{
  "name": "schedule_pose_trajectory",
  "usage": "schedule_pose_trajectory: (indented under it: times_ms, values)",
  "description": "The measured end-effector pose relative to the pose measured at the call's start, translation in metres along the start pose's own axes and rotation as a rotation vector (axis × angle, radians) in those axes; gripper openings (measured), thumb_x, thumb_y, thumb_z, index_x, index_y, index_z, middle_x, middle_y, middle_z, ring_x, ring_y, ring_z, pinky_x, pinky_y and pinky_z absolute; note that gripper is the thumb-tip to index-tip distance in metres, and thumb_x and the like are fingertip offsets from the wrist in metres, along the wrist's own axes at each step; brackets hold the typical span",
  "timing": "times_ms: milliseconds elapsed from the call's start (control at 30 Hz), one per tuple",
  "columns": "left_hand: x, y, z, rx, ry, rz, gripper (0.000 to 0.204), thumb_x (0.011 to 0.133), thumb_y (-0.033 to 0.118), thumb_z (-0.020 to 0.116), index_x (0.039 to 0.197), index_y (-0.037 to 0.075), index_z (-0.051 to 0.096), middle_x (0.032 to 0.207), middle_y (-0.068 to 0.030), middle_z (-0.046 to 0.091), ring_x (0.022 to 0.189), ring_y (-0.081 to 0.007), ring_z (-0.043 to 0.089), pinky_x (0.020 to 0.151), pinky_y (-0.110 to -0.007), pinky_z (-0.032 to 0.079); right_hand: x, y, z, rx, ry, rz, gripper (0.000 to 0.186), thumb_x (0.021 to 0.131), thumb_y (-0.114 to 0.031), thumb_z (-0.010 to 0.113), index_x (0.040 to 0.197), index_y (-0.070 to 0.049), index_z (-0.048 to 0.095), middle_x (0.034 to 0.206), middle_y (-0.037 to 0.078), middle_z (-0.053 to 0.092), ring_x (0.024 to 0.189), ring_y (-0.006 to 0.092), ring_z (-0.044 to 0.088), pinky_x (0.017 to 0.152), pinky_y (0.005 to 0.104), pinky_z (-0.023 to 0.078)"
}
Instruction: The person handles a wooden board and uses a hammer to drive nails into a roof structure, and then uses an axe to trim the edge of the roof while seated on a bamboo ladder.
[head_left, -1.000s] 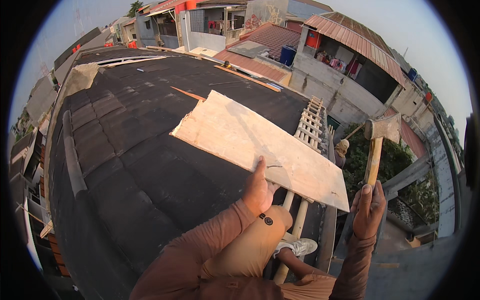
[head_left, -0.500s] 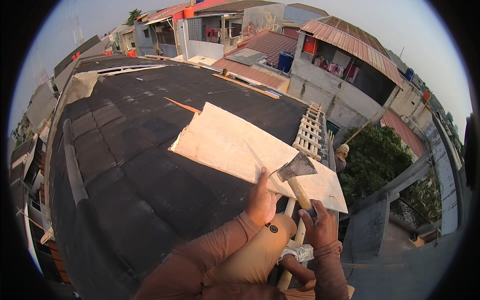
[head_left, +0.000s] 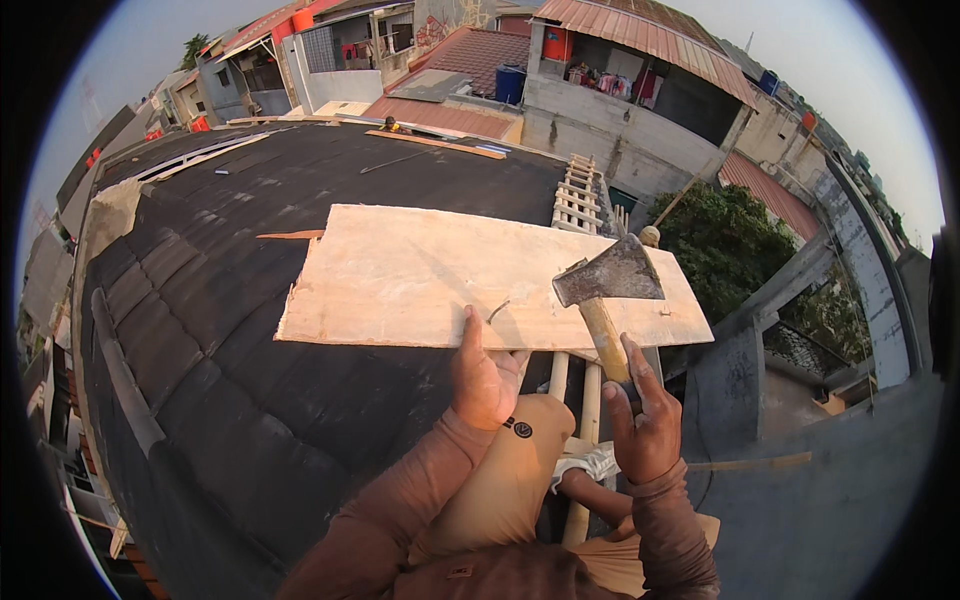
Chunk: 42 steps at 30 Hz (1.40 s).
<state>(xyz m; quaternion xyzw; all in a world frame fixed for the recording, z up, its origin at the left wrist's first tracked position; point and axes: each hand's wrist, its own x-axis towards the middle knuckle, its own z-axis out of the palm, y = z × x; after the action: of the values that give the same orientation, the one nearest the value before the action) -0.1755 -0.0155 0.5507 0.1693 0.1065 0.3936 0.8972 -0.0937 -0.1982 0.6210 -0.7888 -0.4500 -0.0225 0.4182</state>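
My left hand (head_left: pixel 478 378) grips the near edge of a pale wooden board (head_left: pixel 400 280), with the thumb on its face beside a bent nail (head_left: pixel 498 310). A smaller nail (head_left: pixel 664 313) pokes up at the board's right end. My right hand (head_left: pixel 645 410) holds the wooden handle of a hatchet (head_left: pixel 610 275), its worn metal head over the right half of the board. Under the board, by my bent knee (head_left: pixel 520 460), run round poles (head_left: pixel 590 400). A reddish strip of wood (head_left: pixel 285 235) sticks out behind the board's left end.
Dark roofing (head_left: pixel 220 380) spreads left and behind. A pale pole ladder (head_left: pixel 577 205) lies at the roof's right edge, near a covered-headed worker (head_left: pixel 650 237). Another person (head_left: pixel 390 124) is at the far edge. Concrete walls and a drop lie right, with trees (head_left: pixel 725 245) below.
The hatchet has come down from upright at the right to over the board. The board has turned to lie more level across the view, and the whole scene has shifted up-left.
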Motion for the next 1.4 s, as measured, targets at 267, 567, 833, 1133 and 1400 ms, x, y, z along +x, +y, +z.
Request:
schedule_pose_trajectory:
  times_ms: [267, 567, 833, 1133, 1400]
  values:
    - [-0.004, 0.000, -0.004, 0.025, 0.015, -0.005, 0.058, 0.109, 0.042, 0.047, 0.154, 0.007, 0.036, 0.154, -0.0125, 0.047, 0.142, -0.0305, 0.046, 0.118, -0.054, 0.038, 0.003, -0.017, 0.012, -0.199, -0.152, 0.016, 0.058, 0.093, -0.016, 0.073, 0.148, -0.015, 0.054, 0.095, 0.021, 0.070, 0.084, 0.0416, 0.070, 0.073, 0.0470, 0.056]
    - [-0.003, -0.002, 0.000, 0.039, -0.044, -0.001, 0.061, 0.108, 0.045, 0.049, 0.154, 0.007, 0.036, 0.153, -0.0124, 0.047, 0.141, -0.0301, 0.047, 0.119, -0.053, 0.037, 0.007, -0.019, 0.008, 0.079, 0.124, -0.047, 0.054, 0.095, -0.010, 0.068, 0.147, -0.007, 0.054, 0.113, 0.026, 0.072, 0.096, 0.0392, 0.074, 0.081, 0.0425, 0.058]
    - [-0.001, 0.000, -0.004, -0.003, 0.028, -0.034, 0.063, 0.108, 0.047, 0.049, 0.154, 0.006, 0.036, 0.154, -0.0121, 0.046, 0.143, -0.0304, 0.045, 0.120, -0.053, 0.036, 0.006, -0.009, 0.017, -0.077, 0.077, -0.056, 0.058, 0.094, -0.013, 0.070, 0.150, -0.010, 0.052, 0.102, 0.020, 0.072, 0.084, 0.0379, 0.072, 0.073, 0.0409, 0.058]
    - [-0.009, 0.001, -0.007, -0.004, 0.001, -0.064, 0.064, 0.108, 0.047, 0.049, 0.154, 0.005, 0.035, 0.153, -0.0118, 0.048, 0.140, -0.0299, 0.047, 0.119, -0.052, 0.037, 0.008, -0.003, 0.038, -0.358, -0.188, 0.035, 0.058, 0.095, -0.026, 0.071, 0.150, -0.025, 0.052, 0.090, 0.012, 0.069, 0.072, 0.0366, 0.069, 0.063, 0.0467, 0.055]
    - [-0.002, -0.005, -0.005, 0.012, 0.029, -0.045, 0.063, 0.107, 0.048, 0.050, 0.153, 0.006, 0.037, 0.153, -0.0118, 0.047, 0.142, -0.0292, 0.046, 0.120, -0.052, 0.036, -0.009, -0.004, 0.028, -0.165, -0.031, -0.029, 0.061, 0.092, -0.019, 0.074, 0.150, -0.020, 0.053, 0.092, 0.013, 0.070, 0.072, 0.0359, 0.069, 0.063, 0.0446, 0.055]
